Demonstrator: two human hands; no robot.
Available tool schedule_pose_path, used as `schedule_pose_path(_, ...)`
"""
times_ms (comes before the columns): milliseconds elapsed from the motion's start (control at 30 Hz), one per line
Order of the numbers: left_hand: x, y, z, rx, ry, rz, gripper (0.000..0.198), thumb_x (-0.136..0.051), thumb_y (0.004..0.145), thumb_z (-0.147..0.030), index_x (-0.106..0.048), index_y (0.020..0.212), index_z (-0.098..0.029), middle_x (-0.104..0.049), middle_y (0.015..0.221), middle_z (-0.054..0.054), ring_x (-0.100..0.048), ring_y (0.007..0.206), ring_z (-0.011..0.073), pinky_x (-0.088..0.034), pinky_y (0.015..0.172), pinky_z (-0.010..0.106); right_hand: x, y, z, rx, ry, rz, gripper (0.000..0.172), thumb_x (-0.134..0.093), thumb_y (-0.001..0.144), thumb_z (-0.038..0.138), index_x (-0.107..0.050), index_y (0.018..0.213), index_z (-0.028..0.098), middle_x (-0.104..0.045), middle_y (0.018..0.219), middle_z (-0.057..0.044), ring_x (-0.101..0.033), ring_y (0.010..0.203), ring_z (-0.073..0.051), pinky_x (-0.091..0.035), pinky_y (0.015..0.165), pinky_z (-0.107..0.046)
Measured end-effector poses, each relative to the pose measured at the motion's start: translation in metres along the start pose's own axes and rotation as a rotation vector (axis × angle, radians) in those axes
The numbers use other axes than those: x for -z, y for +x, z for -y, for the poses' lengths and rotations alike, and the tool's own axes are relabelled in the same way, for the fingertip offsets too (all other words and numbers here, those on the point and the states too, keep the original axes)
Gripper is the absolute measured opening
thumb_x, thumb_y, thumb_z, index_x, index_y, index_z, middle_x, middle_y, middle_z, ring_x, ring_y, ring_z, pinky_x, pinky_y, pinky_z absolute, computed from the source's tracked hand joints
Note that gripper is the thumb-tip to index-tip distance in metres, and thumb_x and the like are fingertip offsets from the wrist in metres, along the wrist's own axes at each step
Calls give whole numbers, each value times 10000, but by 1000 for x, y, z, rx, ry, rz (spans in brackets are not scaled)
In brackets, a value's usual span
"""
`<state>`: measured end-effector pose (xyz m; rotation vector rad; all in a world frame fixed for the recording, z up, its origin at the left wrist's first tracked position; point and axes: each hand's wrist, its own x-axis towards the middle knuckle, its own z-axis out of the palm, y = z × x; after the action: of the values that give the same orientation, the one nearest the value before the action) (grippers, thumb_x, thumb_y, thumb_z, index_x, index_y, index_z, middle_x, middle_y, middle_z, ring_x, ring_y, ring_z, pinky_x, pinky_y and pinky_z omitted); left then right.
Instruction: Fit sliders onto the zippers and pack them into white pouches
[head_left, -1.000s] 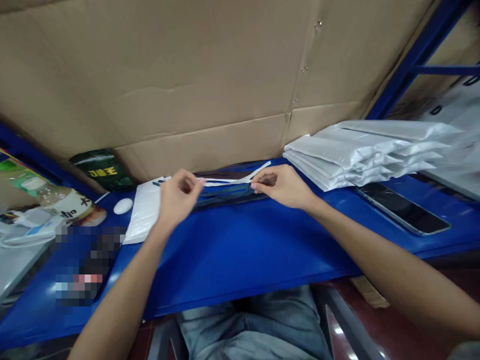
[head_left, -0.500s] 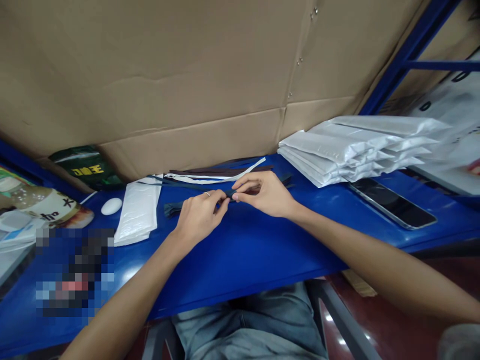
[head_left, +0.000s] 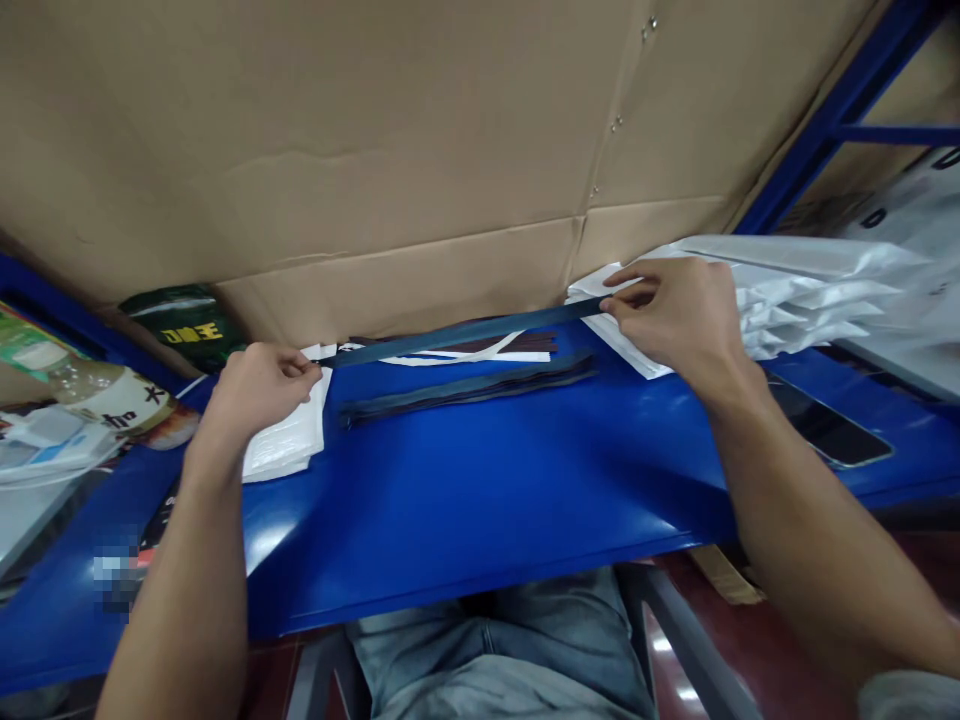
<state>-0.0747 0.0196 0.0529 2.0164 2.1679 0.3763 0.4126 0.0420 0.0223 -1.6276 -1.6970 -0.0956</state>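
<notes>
A long dark blue fabric strip (head_left: 465, 332), zipper-like in look, is stretched taut between my two hands above the table. My left hand (head_left: 266, 390) pinches its left end, over the white flat packets (head_left: 289, 440). Its right end is between the thumb and fingers of my right hand (head_left: 671, 310), in front of the stacked white packages. Below the strip, a bundle of similar dark strips (head_left: 465, 392) lies on the blue table (head_left: 480, 490). Behind it are white strips (head_left: 420, 358) and brown strips (head_left: 525, 343).
White plastic packages (head_left: 810, 290) are stacked at the back right, beside a phone (head_left: 832, 425). To the left stand a labelled bottle (head_left: 124, 400) and a dark green pouch (head_left: 187, 325). A cardboard wall (head_left: 390, 150) closes off the back.
My hands have moved apart, left and right, from close together over the dark bundle. A single strip now spans between them, and the bundle lies uncovered on the table.
</notes>
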Motion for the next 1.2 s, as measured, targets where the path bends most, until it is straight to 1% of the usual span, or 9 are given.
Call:
schedule_pose_path(67, 4, 0, 7, -16, 85, 43, 240, -655, 818, -417, -779, 815, -211, -775, 733, 56, -727, 783, 279, -475, 710, 330, 3, 0, -5, -8, -100, 89, 241, -727, 849, 207, -819, 1072, 218, -818, 858, -65, -785, 958, -304, -566, 913, -435)
schedule_pose_path(200, -2, -1, 1, -102, 118, 266, 362, -633, 843, -495, -763, 659, -212, -775, 720, 54, -692, 694, 228, -471, 683, 315, -1, -4, -3, -51, -241, 292, 293, -715, 804, 154, -796, 1078, 217, -792, 829, -82, -744, 971, -371, -540, 927, -510)
schedule_pose_path(433, -8, 1, -2, -70, 32, 352, 413, -650, 835, -556, -790, 703, -191, -790, 732, 71, -728, 733, 234, -502, 718, 307, -11, -5, 1, -59, -372, 408, 321, -732, 822, 211, -795, 1136, 226, -791, 976, -120, -714, 986, -336, -526, 885, -442)
schedule_pose_path(567, -11, 1, -2, -47, -9, 351, 451, -642, 853, -589, -776, 700, -186, -789, 726, 88, -745, 726, 237, -517, 714, 307, -17, -5, -4, -36, -358, 405, 311, -742, 798, 192, -794, 1104, 212, -797, 990, -114, -735, 972, -334, -553, 892, -450)
schedule_pose_path(833, -10, 0, -4, -53, 9, 310, 427, -658, 847, -571, -772, 660, -204, -774, 704, 87, -731, 697, 231, -516, 700, 310, -16, -4, -9, -40, -228, 324, 250, -721, 786, 142, -788, 1014, 219, -777, 815, -76, -757, 960, -362, -557, 975, -566)
schedule_pose_path(1000, -10, -2, -7, -51, -14, 373, 475, -648, 860, -594, -727, 618, -193, -746, 670, 91, -690, 634, 212, -501, 657, 309, -22, -7, -14, -12, -297, 338, 269, -784, 776, 214, -796, 1045, 222, -786, 885, -101, -749, 969, -392, -577, 906, -558)
schedule_pose_path(1067, -9, -3, -6, -53, 63, 344, 523, -625, 901, -623, -702, 611, -194, -704, 613, 69, -638, 588, 194, -462, 628, 311, -22, -10, -12, -12, -342, 326, 372, -827, 782, 283, -787, 1143, 200, -792, 969, -137, -742, 1012, -417, -569, 919, -582)
schedule_pose_path(1100, -8, -4, -7, -57, 105, 290, 538, -614, 923, -636, -698, 627, -194, -684, 595, 56, -617, 578, 190, -441, 621, 313, -21, -12, -8, 5, -349, 308, 420, -829, 803, 310, -774, 1199, 183, -791, 1027, -162, -736, 1052, -431, -560, 943, -602)
schedule_pose_path(1200, -14, -8, -20, -157, 121, 0, 456, -614, 975, -601, -732, 798, -197, -725, 700, 37, -647, 656, 194, -446, 672, 315, -22, -19, 11, 223, -238, 283, 411, -737, 937, 325, -736, 1308, 149, -765, 1229, -210, -700, 1202, -430, -527, 1046, -602)
